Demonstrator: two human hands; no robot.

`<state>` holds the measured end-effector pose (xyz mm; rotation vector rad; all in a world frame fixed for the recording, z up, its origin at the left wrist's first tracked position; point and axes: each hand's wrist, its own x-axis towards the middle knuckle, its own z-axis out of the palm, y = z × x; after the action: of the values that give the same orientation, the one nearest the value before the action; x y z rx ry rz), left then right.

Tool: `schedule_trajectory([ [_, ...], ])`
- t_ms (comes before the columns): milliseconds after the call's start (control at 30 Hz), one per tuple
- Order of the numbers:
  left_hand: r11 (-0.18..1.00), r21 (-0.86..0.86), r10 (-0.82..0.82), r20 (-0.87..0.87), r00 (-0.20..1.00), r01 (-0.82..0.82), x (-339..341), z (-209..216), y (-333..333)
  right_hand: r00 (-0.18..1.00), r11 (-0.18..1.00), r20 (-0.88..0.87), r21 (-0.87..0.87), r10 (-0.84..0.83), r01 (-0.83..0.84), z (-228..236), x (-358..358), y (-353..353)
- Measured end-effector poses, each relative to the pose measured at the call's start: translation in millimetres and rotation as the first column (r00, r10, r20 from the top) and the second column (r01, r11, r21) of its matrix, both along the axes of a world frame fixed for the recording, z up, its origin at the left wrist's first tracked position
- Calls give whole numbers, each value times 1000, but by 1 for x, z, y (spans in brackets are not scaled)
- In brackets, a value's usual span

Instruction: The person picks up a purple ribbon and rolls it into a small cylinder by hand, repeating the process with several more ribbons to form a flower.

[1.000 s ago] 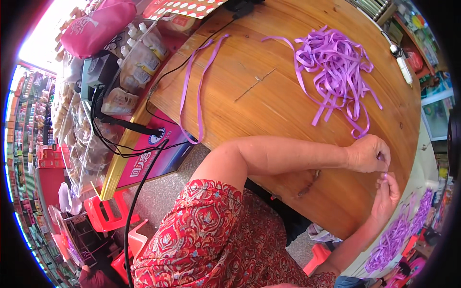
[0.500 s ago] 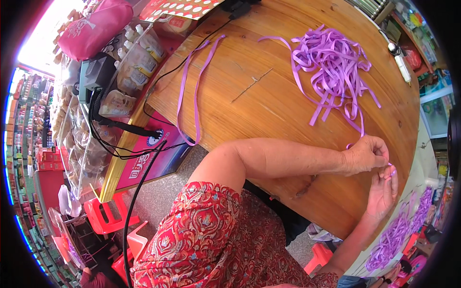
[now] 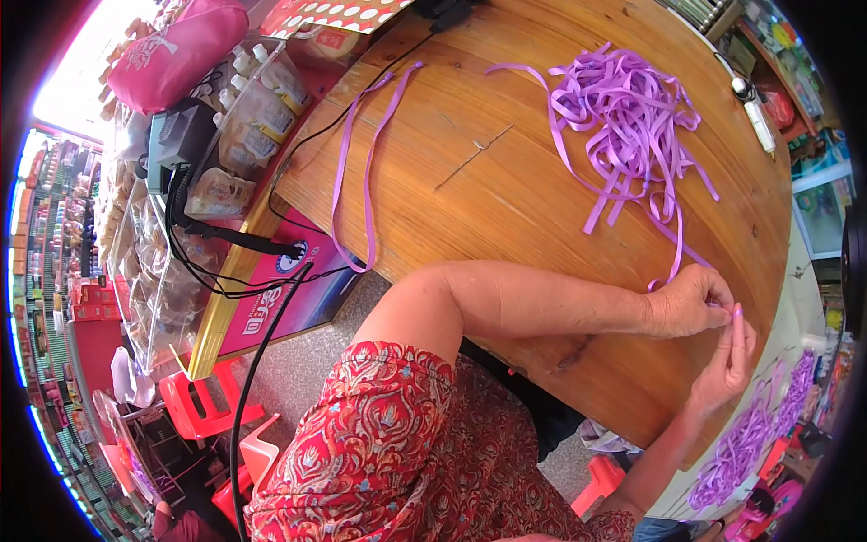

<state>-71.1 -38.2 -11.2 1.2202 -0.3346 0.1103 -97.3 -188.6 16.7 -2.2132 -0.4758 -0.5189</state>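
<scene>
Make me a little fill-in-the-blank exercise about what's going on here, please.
A ribbon heap lies on a table made of ____.
The ribbon's colour is ____.
The left hand and right hand are on the picture's ____ side.
A plastic stool at lower left is ____.
Missing words: wood; purple; right; red.

Your head-worn fisheye faces down over the tabletop (image 3: 433, 217), near, above and left of your gripping left hand (image 3: 694, 303).

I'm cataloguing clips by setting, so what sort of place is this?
Probably a small shop that doubles as a workspace: shelves packed with goods curve along the left edge, white-capped containers stand beside the wooden table, and a heap of purple ribbon lies on it.
</scene>
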Motion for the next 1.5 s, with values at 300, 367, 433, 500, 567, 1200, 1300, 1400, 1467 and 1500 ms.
schedule_trajectory([
  [300,996,87,36,-8,999,-35,2,-3,-2,978,989,211,-143,-3,34,0,-3,12],
  [367,972,181,127,135,983,-150,2,-4,-2,979,991,203,-127,-6,33,-4,-4,9],
  [433,979,146,127,117,985,-144,3,-3,-3,985,997,162,-49,-54,63,-8,-4,9],
  [500,979,137,137,113,984,-152,2,-2,-1,996,999,73,25,-50,48,-9,-4,9],
  [567,993,104,63,-20,998,-60,2,0,1,999,995,0,92,-42,41,-7,-4,10],
  [1200,963,-35,-257,-402,879,266,-2,18,17,980,991,166,-105,105,-88,17,1,5],
  [1300,973,37,-200,-361,911,228,0,15,16,943,959,310,-281,122,-31,19,2,7],
  [1400,970,99,-174,-352,920,222,3,15,18,910,935,382,-354,162,-18,19,1,8],
  [1467,960,142,-169,-390,905,240,6,17,22,893,928,409,-371,187,-25,20,1,7],
  [1500,937,149,-230,-419,879,316,9,19,26,889,920,408,-391,210,-38,20,1,7],
])
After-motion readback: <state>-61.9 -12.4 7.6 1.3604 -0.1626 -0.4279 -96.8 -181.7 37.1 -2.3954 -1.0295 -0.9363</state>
